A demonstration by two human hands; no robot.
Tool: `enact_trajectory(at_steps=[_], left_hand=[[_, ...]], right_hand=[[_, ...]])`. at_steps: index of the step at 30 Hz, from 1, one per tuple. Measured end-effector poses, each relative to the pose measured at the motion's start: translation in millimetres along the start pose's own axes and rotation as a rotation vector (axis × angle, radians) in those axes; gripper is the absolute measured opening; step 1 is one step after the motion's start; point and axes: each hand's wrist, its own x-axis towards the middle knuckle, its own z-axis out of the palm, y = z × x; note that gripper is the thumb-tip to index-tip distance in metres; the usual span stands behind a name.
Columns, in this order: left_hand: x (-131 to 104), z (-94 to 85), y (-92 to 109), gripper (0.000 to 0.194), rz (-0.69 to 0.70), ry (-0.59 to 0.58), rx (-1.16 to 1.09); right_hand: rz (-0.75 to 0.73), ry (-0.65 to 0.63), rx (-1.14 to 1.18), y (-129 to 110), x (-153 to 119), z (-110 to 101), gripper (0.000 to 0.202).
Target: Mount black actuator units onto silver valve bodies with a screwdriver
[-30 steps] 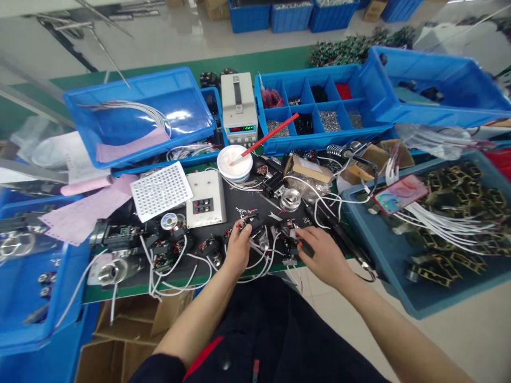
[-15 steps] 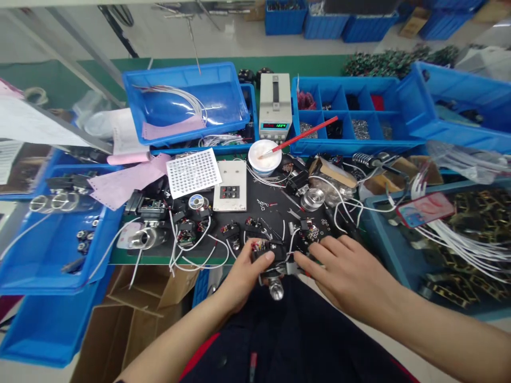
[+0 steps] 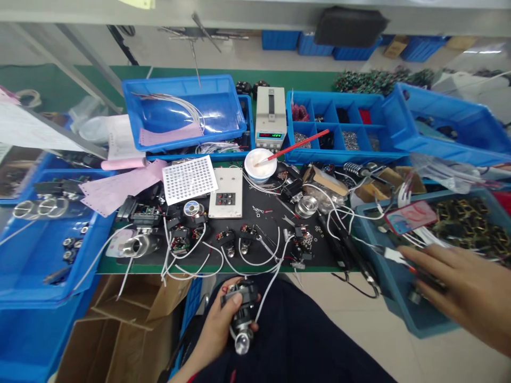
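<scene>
My left hand (image 3: 219, 330) is wrapped round a black device with a clear round end (image 3: 242, 314), low in front of my lap. A white cable runs up from it to the mat. Off to the right, my right hand (image 3: 459, 287) is closed on a dark tool with a white, flat end (image 3: 395, 256), over the teal bin (image 3: 415, 324). Small circuit assemblies (image 3: 226, 239) with white cables lie along the front of the black mat (image 3: 255, 260), beside a wrench and several small metal rings.
A power supply (image 3: 270, 117) stands at the back between blue trays (image 3: 191, 141). A white bowl (image 3: 260, 173) holds a red-handled brush. A phone (image 3: 411, 217) rests by the teal bin, and cardboard boxes (image 3: 131, 340) stand below left.
My left hand has lowered the device off the bench edge towards my lap. My right hand has moved far right and now holds the tool. The view has shifted slightly.
</scene>
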Motion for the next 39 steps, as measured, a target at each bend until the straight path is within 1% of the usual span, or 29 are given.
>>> enact_trajectory(at_steps=[1, 2, 3, 4, 5, 7, 9, 11, 12, 14, 16, 19, 21, 23, 26, 29, 31, 32, 34, 35, 37, 39], left_hand=[[6, 1.2, 0, 0.066, 0.005, -0.058, -0.006], [14, 4.3, 1, 0.066, 0.010, -0.117, -0.012], [23, 8.8, 1, 0.062, 0.010, -0.158, -0.008], [34, 13.8, 0, 0.056, 0.012, -0.173, 0.023], [46, 18.4, -1, 0.049, 0.015, -0.165, 0.077], [70, 24.6, -4, 0.038, 0.033, -0.121, 0.214], [94, 25.7, -9, 0.036, 0.059, -0.079, 0.323], [116, 24.1, -13, 0.040, 0.091, -0.035, 0.411], [125, 23.7, -14, 0.042, 0.119, -0.010, 0.473], [142, 25.8, -12, 0.046, 0.198, 0.024, 0.624], [157, 32.7, -4, 0.049, 0.288, 0.025, 0.788], [180, 48.0, 11, 0.053, 0.390, 0.001, 1.029], [194, 56.3, 20, 0.053, 0.440, -0.007, 1.180], [205, 59.6, 27, 0.050, 0.486, -0.018, 1.317], [214, 54.7, 37, 0.043, 0.543, -0.032, 1.485], [207, 48.8, 43, 0.043, 0.619, -0.017, 1.585], [195, 52.3, 41, 0.045, 0.696, 0.008, 1.603], [189, 57.3, 36, 0.047, 0.738, 0.013, 1.600], [179, 73.3, 21, 0.050, 0.810, -0.023, 1.583], [177, 83.2, 12, 0.052, 0.829, -0.066, 1.574], [183, 103.2, -6, 0.060, 0.822, -0.160, 1.552], [196, 119.0, -18, 0.064, 0.782, -0.207, 1.515]], right_hand=[[-0.025, -0.104, 0.005, 1, 7, 12, 0.038], [-0.006, -0.173, 0.023, -6, 19, 27, 0.036], [0.011, -0.285, 0.066, -20, 34, 46, 0.034], [0.012, -0.393, 0.102, -38, 52, 67, 0.036], [0.038, -0.451, 0.119, -57, 71, 89, 0.036], [0.058, -0.465, 0.126, -92, 108, 133, 0.035], [0.091, -0.469, 0.131, -114, 138, 170, 0.036], [0.136, -0.465, 0.134, -122, 157, 195, 0.035], [0.158, -0.462, 0.138, -122, 163, 202, 0.034], [0.197, -0.452, 0.156, -113, 166, 206, 0.032], [0.233, -0.431, 0.191, -99, 159, 201, 0.038], [0.294, -0.392, 0.279, -75, 136, 185, 0.047], [0.336, -0.371, 0.350, -60, 116, 174, 0.047], [0.376, -0.348, 0.428, -50, 98, 165, 0.044], [0.439, -0.300, 0.569, -38, 72, 154, 0.041], [0.543, -0.251, 0.698, -25, 43, 148, 0.043], [0.629, -0.237, 0.762, -17, 22, 148, 0.045], [0.666, -0.236, 0.790, -14, 12, 149, 0.045], [0.719, -0.236, 0.847, -11, -6, 155, 0.045], [0.736, -0.236, 0.875, -12, -14, 158, 0.044], [0.753, -0.239, 0.925, -17, -24, 165, 0.042], [0.759, -0.243, 0.963, -25, -29, 170, 0.041]])
